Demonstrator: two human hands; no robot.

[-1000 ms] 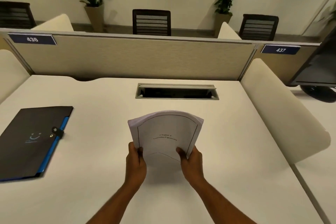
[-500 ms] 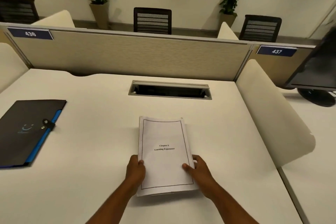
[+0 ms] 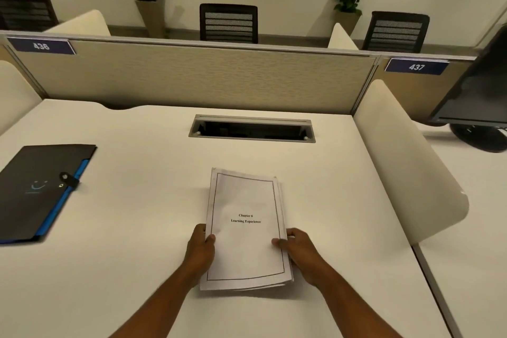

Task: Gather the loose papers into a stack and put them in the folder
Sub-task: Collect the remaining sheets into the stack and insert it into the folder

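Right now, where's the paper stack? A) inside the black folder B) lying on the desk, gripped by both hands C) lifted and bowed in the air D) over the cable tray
B: the paper stack lies flat on the desk, the left hand and right hand gripping its side edges, while the folder sits closed, apart at the left.

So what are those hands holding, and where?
The paper stack: left hand and right hand pinch its long side edges near the bottom.

bare desk (image 3: pixel 142 228) leftward — folder (image 3: pixel 35 192) unobstructed
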